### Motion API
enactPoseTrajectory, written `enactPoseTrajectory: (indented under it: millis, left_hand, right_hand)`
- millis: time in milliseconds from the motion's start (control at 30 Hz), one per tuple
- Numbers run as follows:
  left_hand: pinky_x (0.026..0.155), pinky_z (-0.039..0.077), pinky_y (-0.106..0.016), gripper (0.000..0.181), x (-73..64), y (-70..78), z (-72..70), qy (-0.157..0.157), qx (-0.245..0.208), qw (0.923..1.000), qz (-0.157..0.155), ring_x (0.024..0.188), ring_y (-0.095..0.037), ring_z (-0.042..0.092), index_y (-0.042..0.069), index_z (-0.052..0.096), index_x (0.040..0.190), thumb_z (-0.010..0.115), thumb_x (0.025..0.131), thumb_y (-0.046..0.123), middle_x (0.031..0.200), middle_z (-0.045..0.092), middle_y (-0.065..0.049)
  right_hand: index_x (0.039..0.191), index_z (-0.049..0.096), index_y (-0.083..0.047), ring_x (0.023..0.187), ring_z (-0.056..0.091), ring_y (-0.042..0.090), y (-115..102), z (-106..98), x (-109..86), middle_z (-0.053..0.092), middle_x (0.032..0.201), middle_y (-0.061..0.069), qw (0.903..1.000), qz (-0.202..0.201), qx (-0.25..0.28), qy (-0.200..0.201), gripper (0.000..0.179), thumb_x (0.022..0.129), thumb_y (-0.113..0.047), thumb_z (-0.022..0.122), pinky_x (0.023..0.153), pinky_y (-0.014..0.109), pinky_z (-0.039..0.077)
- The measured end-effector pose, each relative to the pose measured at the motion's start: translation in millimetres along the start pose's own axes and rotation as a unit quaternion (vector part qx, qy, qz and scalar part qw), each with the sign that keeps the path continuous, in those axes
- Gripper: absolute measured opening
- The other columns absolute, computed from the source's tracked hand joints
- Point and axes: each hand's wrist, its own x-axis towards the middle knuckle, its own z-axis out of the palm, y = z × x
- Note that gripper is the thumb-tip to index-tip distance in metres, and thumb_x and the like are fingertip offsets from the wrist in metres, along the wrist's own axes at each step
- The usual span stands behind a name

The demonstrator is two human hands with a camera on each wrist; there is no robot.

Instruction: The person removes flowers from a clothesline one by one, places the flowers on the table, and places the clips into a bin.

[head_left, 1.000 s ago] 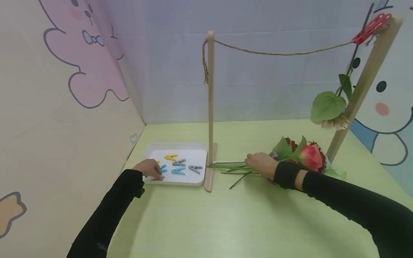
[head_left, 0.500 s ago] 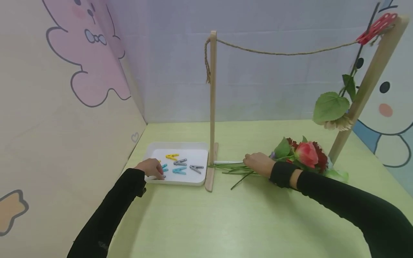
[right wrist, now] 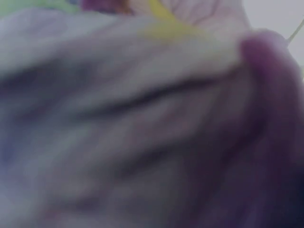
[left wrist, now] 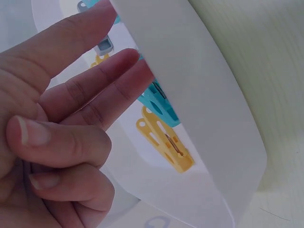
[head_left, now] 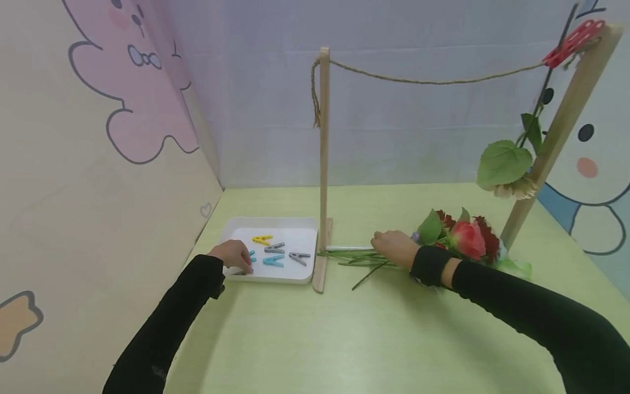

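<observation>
My left hand reaches down into a white tray of plastic clothespins at its near left corner. The left wrist view shows thumb and two fingers stretched behind the tray wall, the other fingers curled. The tips are hidden, so whether they pinch a clothespin cannot be seen. Beside them lie a teal clothespin and a yellow clothespin. My right hand grips the green flower stems, its fingertips hidden. The flower heads lie to the right. Blurred purple petals fill the right wrist view.
Between tray and flowers stands a wooden post. A rope runs to a leaning right post. There a red clothespin holds a hanging flower head down. More clothespins lie in the tray.
My left hand has edged slightly right inside the tray, covering more of the nearby teal clothespin. My right hand stays at the stems. The head view has shifted a little.
</observation>
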Motion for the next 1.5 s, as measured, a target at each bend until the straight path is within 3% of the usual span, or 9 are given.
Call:
enactPoseTrajectory:
  millis: [233, 533, 767, 1000, 1300, 1500]
  left_hand:
    - [0.064, 0.048, -0.030, 0.018, 0.4, 3.4, -1.9, -0.001, 0.006, 1.0000, 0.006, 0.078, -0.016, 0.054, 0.012, 0.070, 0.083, 0.076, 0.074, 0.027, 0.089, 0.064, -0.001]
    - [0.062, 0.047, -0.029, 0.020, 3.5, 3.9, 0.6, 0.007, 0.005, 0.9999, 0.013, 0.076, -0.016, 0.054, 0.014, 0.069, 0.081, 0.077, 0.072, 0.029, 0.089, 0.065, 0.000]
    - [0.065, 0.048, -0.030, 0.020, 2.9, 8.8, -1.8, -0.003, 0.013, 0.9999, 0.007, 0.079, -0.017, 0.054, 0.013, 0.070, 0.083, 0.077, 0.073, 0.029, 0.094, 0.064, -0.002]
    - [0.063, 0.047, -0.029, 0.020, -2.0, 16.1, -8.5, -0.007, 0.028, 0.9995, 0.013, 0.078, -0.016, 0.054, 0.014, 0.070, 0.084, 0.077, 0.073, 0.030, 0.095, 0.064, -0.001]
    - [0.066, 0.045, -0.030, 0.017, -7.3, 33.9, -16.8, -0.010, 0.046, 0.9984, 0.029, 0.077, -0.017, 0.053, 0.016, 0.070, 0.084, 0.075, 0.074, 0.029, 0.100, 0.064, -0.002]
    - [0.065, 0.046, -0.029, 0.016, -9.9, 41.7, -17.6, -0.026, 0.054, 0.9966, 0.056, 0.079, -0.016, 0.053, 0.016, 0.071, 0.085, 0.075, 0.075, 0.028, 0.110, 0.063, -0.005]
  right_hand:
    - [0.071, 0.058, -0.007, 0.052, 0.045, 0.012, -1.5, -1.0, -0.7, 0.048, 0.065, 0.002, 0.9993, 0.026, 0.023, -0.012, 0.016, 0.074, -0.012, 0.073, 0.047, 0.024, 0.040]
    - [0.074, 0.061, -0.008, 0.055, 0.052, 0.013, -5.0, 2.7, -4.0, 0.052, 0.067, 0.000, 0.9988, 0.028, 0.029, -0.029, 0.018, 0.072, -0.019, 0.075, 0.049, 0.025, 0.044]
    - [0.073, 0.061, -0.008, 0.054, 0.051, 0.013, -5.1, -0.9, -5.3, 0.051, 0.067, 0.001, 0.9983, 0.033, 0.042, -0.021, 0.018, 0.072, -0.019, 0.075, 0.050, 0.024, 0.045]
    - [0.074, 0.061, -0.008, 0.054, 0.050, 0.013, -5.2, -6.9, -6.8, 0.051, 0.067, 0.002, 0.9987, 0.039, 0.023, -0.023, 0.019, 0.074, -0.022, 0.073, 0.051, 0.024, 0.046]
    - [0.074, 0.059, -0.007, 0.052, 0.047, 0.012, -2.1, -18.9, -18.7, 0.051, 0.068, 0.003, 0.9982, 0.049, 0.035, -0.009, 0.017, 0.075, -0.018, 0.072, 0.049, 0.023, 0.042]
    - [0.081, 0.060, -0.005, 0.055, 0.047, 0.013, 4.6, -31.9, -33.6, 0.051, 0.073, 0.005, 0.9941, 0.082, 0.070, -0.011, 0.014, 0.077, -0.014, 0.070, 0.050, 0.022, 0.040]
